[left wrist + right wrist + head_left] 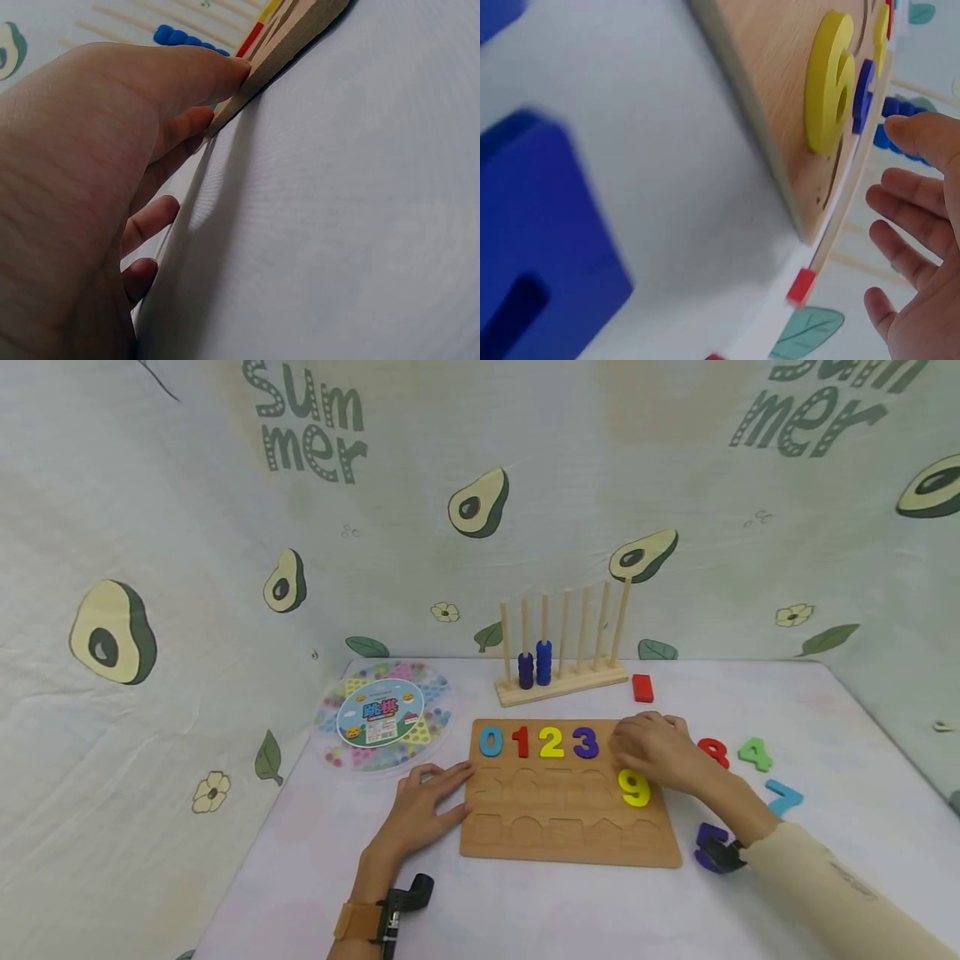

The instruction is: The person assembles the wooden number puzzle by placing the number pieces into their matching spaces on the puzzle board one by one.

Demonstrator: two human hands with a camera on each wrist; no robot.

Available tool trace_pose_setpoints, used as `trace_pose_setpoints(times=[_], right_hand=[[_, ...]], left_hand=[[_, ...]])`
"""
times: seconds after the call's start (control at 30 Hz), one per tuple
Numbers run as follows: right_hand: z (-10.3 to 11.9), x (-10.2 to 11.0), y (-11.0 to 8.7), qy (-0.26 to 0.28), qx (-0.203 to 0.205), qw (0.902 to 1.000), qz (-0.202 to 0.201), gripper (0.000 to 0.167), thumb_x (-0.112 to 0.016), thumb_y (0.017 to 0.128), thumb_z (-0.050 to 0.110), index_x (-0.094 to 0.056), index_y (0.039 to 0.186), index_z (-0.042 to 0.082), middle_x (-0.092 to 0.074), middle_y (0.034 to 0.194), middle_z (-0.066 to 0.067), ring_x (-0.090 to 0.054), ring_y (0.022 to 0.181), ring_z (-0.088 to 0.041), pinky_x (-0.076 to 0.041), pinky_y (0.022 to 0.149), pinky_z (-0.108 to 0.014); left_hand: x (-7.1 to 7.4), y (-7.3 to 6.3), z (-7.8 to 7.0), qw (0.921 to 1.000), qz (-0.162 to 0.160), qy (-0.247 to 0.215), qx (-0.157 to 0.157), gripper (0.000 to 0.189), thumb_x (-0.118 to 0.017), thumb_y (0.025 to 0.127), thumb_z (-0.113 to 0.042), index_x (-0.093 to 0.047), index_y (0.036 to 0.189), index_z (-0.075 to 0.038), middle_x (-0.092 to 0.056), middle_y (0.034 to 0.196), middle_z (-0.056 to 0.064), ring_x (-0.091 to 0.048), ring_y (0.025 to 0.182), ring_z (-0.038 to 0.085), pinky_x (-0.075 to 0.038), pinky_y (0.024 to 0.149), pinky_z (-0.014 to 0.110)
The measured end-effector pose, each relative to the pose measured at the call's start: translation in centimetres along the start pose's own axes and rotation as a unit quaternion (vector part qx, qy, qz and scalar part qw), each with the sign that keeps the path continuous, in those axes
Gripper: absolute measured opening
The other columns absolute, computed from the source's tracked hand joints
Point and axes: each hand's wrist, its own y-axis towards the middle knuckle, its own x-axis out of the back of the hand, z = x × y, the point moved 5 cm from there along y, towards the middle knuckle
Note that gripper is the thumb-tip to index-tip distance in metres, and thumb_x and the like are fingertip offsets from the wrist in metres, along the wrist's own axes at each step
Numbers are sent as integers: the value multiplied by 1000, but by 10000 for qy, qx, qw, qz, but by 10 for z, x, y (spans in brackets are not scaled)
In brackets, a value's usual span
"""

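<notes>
A wooden number board (525, 839) lies flat on the table. A blue 0 (491, 741), red 1 (521, 742), yellow 2 (551, 742) and purple 3 (586, 742) line its top row. The fingertips of my left hand (422, 810) touch the board's left edge, fingers fairly straight. My right hand (654, 750) is over the top right corner and covers that part of the board. In the right wrist view its fingers (911, 199) are spread loosely, with nothing seen between them. A yellow 9 (634, 787) sits on the board just below that hand.
Right of the board lie a red 8 (714, 752), green 4 (755, 754), blue 7 (783, 797) and a purple piece (708, 847) partly hidden by the wrist camera. Behind stand a peg rack (562, 683) with blue beads and a red block (642, 687). A round game box (382, 714) is back left.
</notes>
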Motion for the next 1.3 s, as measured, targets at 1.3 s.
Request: trace_pose_setpoints(times=[1.3], right_hand=[[-91,27,-76,-366,-1094,9929,-273,48,-80,83,24,-64,121,0,-59,124,-29,-39,121,-50,-23,93,-71]], left_hand=[[-1,-2,2,10000,69,-12,6,59,-64,94,-49,-50,149,-33,-42,153,-21,-37,126,21,-29,92,46]])
